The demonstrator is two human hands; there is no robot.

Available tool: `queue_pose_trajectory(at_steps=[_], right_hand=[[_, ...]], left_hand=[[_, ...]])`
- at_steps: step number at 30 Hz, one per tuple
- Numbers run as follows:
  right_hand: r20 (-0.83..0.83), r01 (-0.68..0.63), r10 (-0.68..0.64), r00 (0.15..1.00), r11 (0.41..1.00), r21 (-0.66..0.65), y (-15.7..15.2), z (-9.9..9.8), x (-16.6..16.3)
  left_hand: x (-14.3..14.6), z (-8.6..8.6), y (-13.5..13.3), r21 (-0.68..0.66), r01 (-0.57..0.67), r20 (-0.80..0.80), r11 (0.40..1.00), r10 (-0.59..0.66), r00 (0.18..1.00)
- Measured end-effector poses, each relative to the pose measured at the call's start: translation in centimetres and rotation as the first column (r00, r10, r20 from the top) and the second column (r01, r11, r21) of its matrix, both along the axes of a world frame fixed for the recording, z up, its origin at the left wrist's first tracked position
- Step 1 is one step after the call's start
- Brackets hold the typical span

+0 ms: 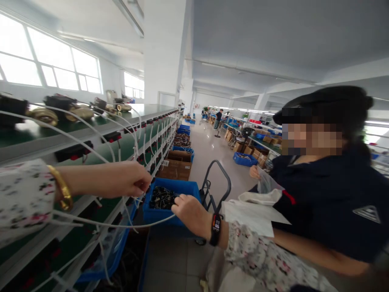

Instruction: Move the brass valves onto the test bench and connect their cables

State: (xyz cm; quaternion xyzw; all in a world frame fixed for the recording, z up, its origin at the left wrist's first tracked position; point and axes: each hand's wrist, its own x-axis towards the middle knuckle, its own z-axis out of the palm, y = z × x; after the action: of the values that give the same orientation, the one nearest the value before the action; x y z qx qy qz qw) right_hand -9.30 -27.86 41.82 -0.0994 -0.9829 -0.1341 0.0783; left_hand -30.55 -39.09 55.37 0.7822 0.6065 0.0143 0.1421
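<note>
My right hand, wearing a black fitness band, is closed with its fingers pinched together. A white cable sags from the rack on the left up to those fingers. My left hand, with a gold bracelet at the wrist, reaches across in front of the rack. Its fingers curl downward and look closed; what they hold, if anything, is hidden. Short white wire ends show just below them. Black connectors with red parts line the rack's rails, with more white cables hanging from them. Brass valve bodies with black housings sit on the top shelf.
A blue crate full of dark wired parts stands beyond my hands, beside a hand trolley. Cardboard boxes line the aisle behind it. Close on the right, a person in dark clothes holds a clear bag and white sheets.
</note>
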Motion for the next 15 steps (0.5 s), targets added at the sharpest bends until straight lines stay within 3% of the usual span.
queue_pose_trajectory(at_steps=[1, 2, 3, 5, 7, 8, 9, 11, 15], right_hand=[[-0.054, 0.026, -0.035, 0.998, 0.986, -0.162, -0.1, 0.2, 0.1], [-0.109, 0.042, -0.086, 0.99, 0.933, -0.357, -0.3, 0.3, 0.3], [-0.145, 0.042, -0.148, 0.978, 0.827, -0.561, -0.4, 0.5, 0.4], [-0.163, -0.012, -0.272, 0.949, 0.482, -0.876, -0.7, 0.6, 0.6], [-0.185, -0.15, -0.356, 0.916, 0.123, -0.981, -1.0, 0.6, 0.6], [-0.227, -0.249, -0.407, 0.885, -0.002, -0.968, -1.3, 0.5, 0.5], [-0.281, -0.356, -0.47, 0.837, -0.077, -0.931, -1.6, 0.4, 0.2], [-0.373, -0.533, -0.595, 0.711, -0.111, -0.839, -2.3, 0.1, -0.7], [-0.457, -0.671, -0.709, 0.538, -0.031, -0.741, -3.9, -0.2, -3.3]], left_hand=[[0.0, 0.2, -0.2, 0.005, -0.006, 0.004, 1.0, 0.006, 1.0], [-0.1, 0.4, -0.4, 0.006, -0.015, 0.006, 1.0, 0.015, 1.0], [-0.1, 0.6, -0.6, 0.007, -0.023, 0.009, 1.0, 0.022, 1.0], [-0.1, 1.0, -0.7, -0.012, -0.042, 0.03, 0.999, 0.042, 0.999], [-0.3, 1.1, -0.7, -0.037, -0.061, 0.061, 0.997, 0.064, 0.996], [-0.4, 1.1, -0.7, -0.05, -0.073, 0.077, 0.996, 0.076, 0.994], [-0.5, 1.1, -0.7, -0.061, -0.079, 0.095, 0.995, 0.085, 0.992], [-0.7, 1.0, -0.5, -0.075, -0.085, 0.123, 0.994, 0.094, 0.988], [-0.8, 1.1, -0.3, -0.093, -0.102, 0.172, 0.99, 0.117, 0.978]])
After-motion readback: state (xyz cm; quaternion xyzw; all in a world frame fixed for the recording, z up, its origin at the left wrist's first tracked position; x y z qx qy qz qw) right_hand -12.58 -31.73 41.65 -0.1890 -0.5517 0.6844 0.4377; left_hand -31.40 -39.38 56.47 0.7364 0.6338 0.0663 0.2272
